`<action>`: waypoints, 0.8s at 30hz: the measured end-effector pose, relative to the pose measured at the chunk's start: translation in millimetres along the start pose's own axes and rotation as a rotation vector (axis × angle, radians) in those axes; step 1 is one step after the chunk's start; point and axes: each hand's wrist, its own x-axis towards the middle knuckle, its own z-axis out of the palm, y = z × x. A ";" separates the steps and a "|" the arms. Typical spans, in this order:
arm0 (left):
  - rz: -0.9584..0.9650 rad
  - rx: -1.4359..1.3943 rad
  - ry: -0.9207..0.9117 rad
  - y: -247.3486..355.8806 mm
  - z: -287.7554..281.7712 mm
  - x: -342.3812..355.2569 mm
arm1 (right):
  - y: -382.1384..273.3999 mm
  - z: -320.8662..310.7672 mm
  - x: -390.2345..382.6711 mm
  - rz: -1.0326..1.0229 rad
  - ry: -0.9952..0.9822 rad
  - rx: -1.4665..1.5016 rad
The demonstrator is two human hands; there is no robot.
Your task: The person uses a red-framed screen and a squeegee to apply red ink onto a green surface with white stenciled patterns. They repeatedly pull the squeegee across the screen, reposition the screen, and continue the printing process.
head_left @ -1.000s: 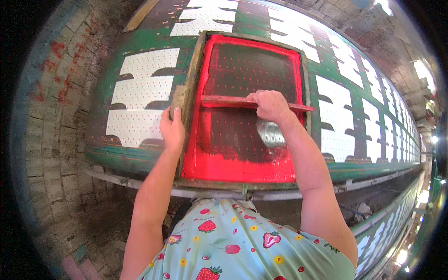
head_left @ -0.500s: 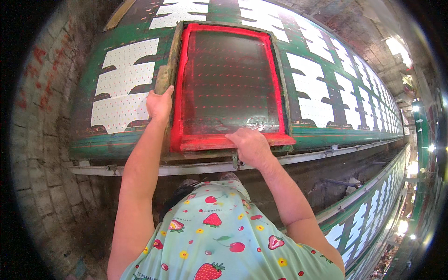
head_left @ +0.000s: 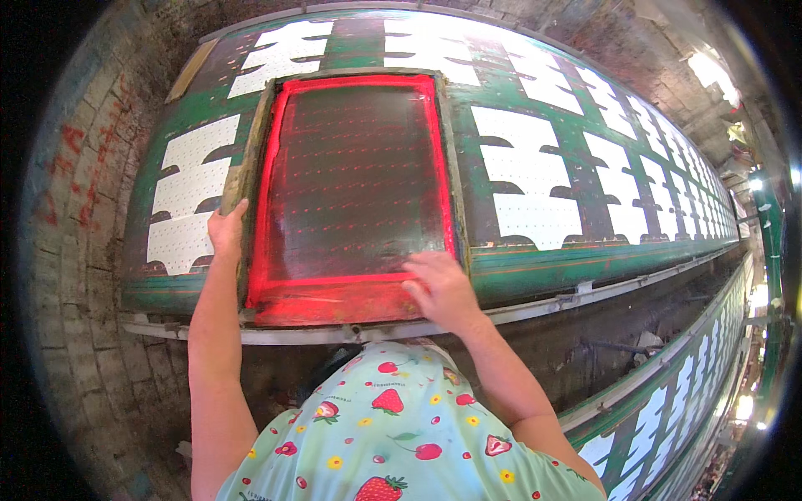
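A screen-printing frame [head_left: 454, 192] rests on the long green table [head_left: 514, 271], its dark mesh [head_left: 351, 175] bordered by wet red ink, with rows of small red dots showing. My left hand [head_left: 226, 221] is closed on a wooden piece [head_left: 235, 182] along the frame's left side. My right hand [head_left: 439, 284] hovers at the frame's lower right, fingers apart and holding nothing. A red-coated band [head_left: 338, 305], apparently with the squeegee in it, lies along the near edge. White cut fabric pieces [head_left: 522, 175] with small dots lie either side of the frame.
More white pieces [head_left: 614, 200] run in rows along the table toward the right. A metal rail [head_left: 543, 307] follows the near edge. A second green table with white pieces [head_left: 652, 426] stands at lower right across a gap. A brick wall [head_left: 75, 275] is at left.
My right hand pulled the squeegee from mid-screen down to the near edge, then let go and moved right with fingers spreading. My left hand stayed on the frame's left side. The view shifted.
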 end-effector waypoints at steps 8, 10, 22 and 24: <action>-0.034 -0.070 0.021 29.4 2.2 -22.0 | 97.5 -24.8 4.8 0.433 0.156 -0.041; -0.018 -0.051 0.025 31.8 2.1 -23.5 | 100.1 -16.3 12.5 0.682 0.087 0.190; -0.055 -0.133 -0.031 37.2 -1.1 -27.7 | 94.3 -0.3 26.6 0.594 0.224 0.144; -0.118 -0.112 -0.036 34.1 -3.0 -24.1 | 88.7 -6.3 27.2 0.665 0.224 0.177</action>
